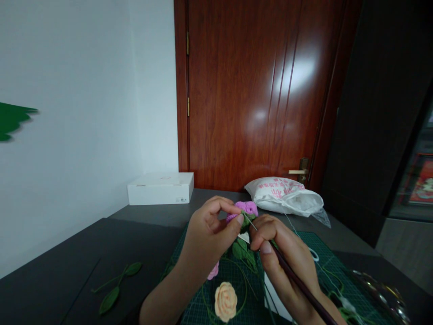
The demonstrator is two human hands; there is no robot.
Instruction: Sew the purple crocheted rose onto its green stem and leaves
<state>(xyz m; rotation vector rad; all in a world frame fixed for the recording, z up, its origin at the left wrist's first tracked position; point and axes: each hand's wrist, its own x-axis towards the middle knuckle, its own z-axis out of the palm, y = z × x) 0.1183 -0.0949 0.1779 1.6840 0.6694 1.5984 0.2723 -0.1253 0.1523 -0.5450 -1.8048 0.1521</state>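
My left hand (209,230) pinches a pink crocheted flower (246,208) with a green base, thumb and fingers closed on it just above the green cutting mat (237,280). My right hand (283,253) grips a dark crochet hook (297,282), its thin metal tip touching the flower's green part. A peach crocheted rose (225,301) lies on the mat below my hands. Another pink piece (214,271) shows partly behind my left wrist. Green crocheted leaves (244,251) hang under the flower.
A green leaf stem (117,284) lies on the dark table (67,271) at the left. A white box (161,188) sits at the back by the wall. A white plastic bag (284,195) rests near the wooden door (257,90). Shiny objects (382,293) lie at the right.
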